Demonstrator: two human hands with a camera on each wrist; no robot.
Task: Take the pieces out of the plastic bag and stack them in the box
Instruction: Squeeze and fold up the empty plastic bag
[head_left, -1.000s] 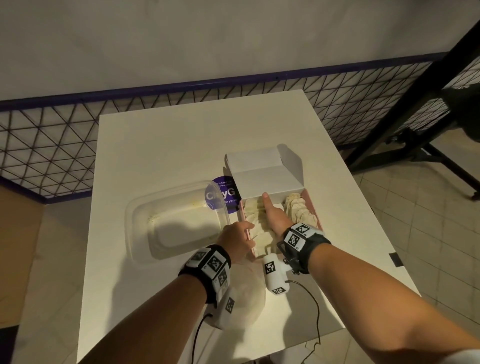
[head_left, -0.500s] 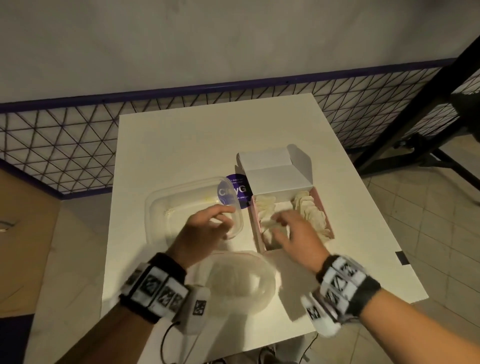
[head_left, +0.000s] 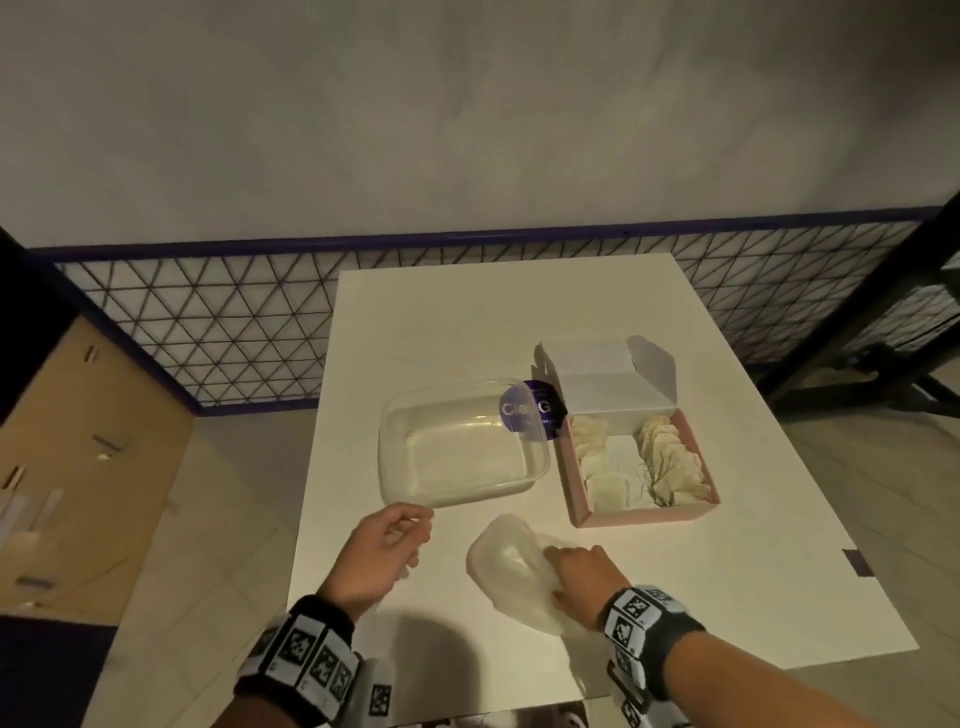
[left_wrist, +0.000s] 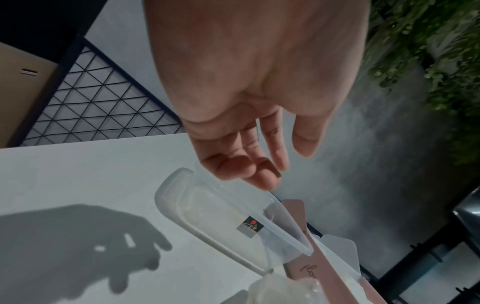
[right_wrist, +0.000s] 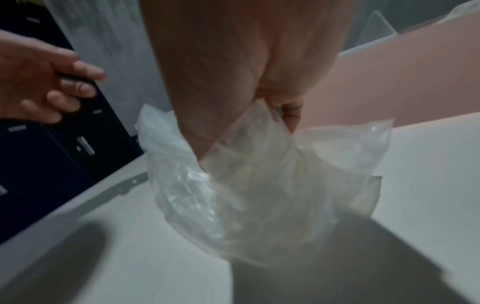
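The crumpled clear plastic bag (head_left: 506, 564) lies on the white table near its front edge, with pale pieces dimly visible inside it (right_wrist: 259, 185). My right hand (head_left: 574, 574) is on the bag's right side. In the right wrist view its fingers reach into the bag's mouth and the thumb (right_wrist: 291, 116) presses the rim from outside. My left hand (head_left: 389, 543) hovers left of the bag, loosely curled and holding nothing (left_wrist: 283, 164). The pink box (head_left: 644, 517) stands behind the bag with its white lid (head_left: 608, 379) open. Two rows of pale pieces (head_left: 670, 462) lie inside.
A clear plastic tub (head_left: 387, 457) stands left of the box, close behind my left hand. A round purple label (head_left: 537, 410) shows between tub and box. A wire mesh fence (head_left: 208, 332) runs behind the table. Brown boxes (head_left: 78, 441) sit on the floor at left.
Both hands left the box and drew back toward the table's front. My right hand came down onto the bag and into its mouth. My left hand stopped, empty, beside it.
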